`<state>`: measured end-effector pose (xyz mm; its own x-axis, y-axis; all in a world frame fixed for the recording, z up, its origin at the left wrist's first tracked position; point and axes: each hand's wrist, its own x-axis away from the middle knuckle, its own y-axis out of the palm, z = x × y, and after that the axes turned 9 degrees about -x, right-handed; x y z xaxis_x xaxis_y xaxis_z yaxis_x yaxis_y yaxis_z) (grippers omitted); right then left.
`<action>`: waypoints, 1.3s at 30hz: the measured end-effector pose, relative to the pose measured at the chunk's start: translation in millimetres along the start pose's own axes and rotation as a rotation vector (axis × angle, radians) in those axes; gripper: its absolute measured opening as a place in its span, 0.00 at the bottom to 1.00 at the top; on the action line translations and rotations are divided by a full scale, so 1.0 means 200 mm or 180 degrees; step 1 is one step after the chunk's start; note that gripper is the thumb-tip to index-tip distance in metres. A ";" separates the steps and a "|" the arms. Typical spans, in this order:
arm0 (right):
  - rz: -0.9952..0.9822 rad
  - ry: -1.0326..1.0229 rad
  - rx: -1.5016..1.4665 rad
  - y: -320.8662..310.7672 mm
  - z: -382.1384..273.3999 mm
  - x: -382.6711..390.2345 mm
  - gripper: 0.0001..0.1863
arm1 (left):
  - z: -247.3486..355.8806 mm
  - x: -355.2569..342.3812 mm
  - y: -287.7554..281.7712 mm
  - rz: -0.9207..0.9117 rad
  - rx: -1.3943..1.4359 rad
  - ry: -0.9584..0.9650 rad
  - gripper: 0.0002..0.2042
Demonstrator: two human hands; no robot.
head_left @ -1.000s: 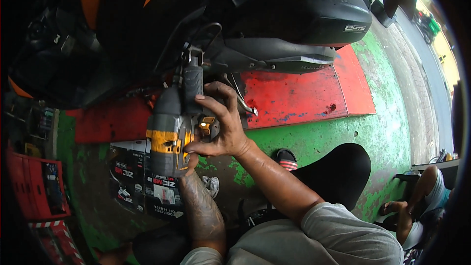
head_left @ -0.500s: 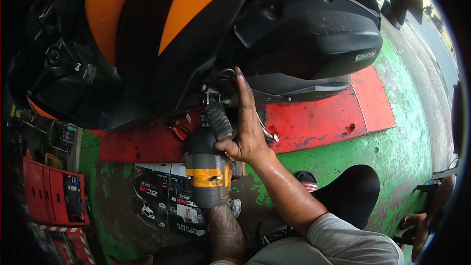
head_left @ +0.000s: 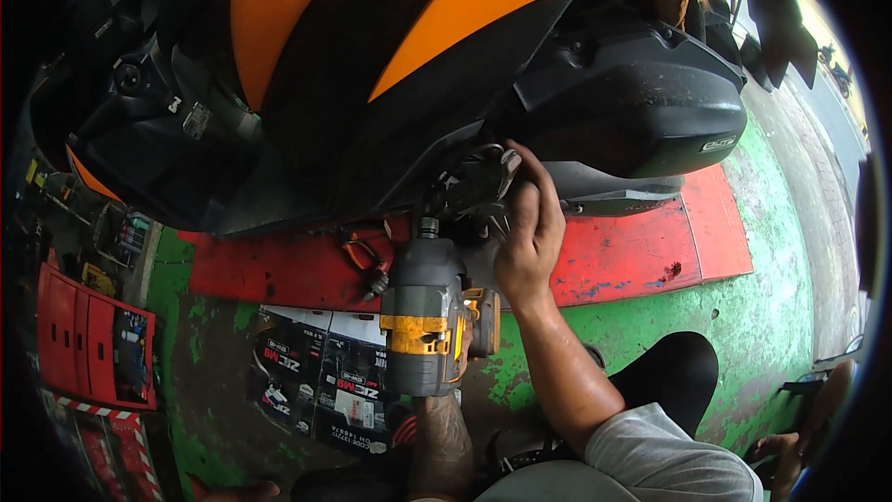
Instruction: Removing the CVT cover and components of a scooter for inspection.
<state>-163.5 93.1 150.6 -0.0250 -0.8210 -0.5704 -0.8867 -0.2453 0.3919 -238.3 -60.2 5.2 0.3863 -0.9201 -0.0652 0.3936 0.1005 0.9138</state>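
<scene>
My left hand (head_left: 467, 339) is closed round the handle of a black and yellow cordless impact wrench (head_left: 423, 302), mostly hidden behind its body. The wrench's nose and socket (head_left: 427, 227) point up at the underside of an orange and black scooter (head_left: 344, 102). My right hand (head_left: 531, 237) is closed on a dark footpeg (head_left: 474, 188) at the scooter's lower side, index finger stretched along its end. The socket sits close to the footpeg's base; whether it is seated on a bolt I cannot tell.
The scooter stands over a red platform (head_left: 613, 260) on a green painted floor. Orange-handled pliers (head_left: 358, 251) lie on it. Flattened black cardboard (head_left: 316, 376) is on the floor. A red tool cabinet (head_left: 93, 344) stands at left. Another person's leg (head_left: 790, 446) shows at lower right.
The footpeg has swung up and right, with my right hand now gripping it instead of reaching past it. The wrench is now plainly upright beneath its base. The view has shifted.
</scene>
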 end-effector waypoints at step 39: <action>-0.1948 0.3883 0.0084 -0.35 0.79 0.97 0.23 | -0.22 0.34 -0.41 0.1282 -0.4057 -0.1374 0.18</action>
<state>-179.2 32.9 -102.4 0.7789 -0.5182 0.3532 -0.6174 -0.7322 0.2875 -207.8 -114.5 -91.0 0.4606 -0.7651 0.4499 0.8846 0.4375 -0.1617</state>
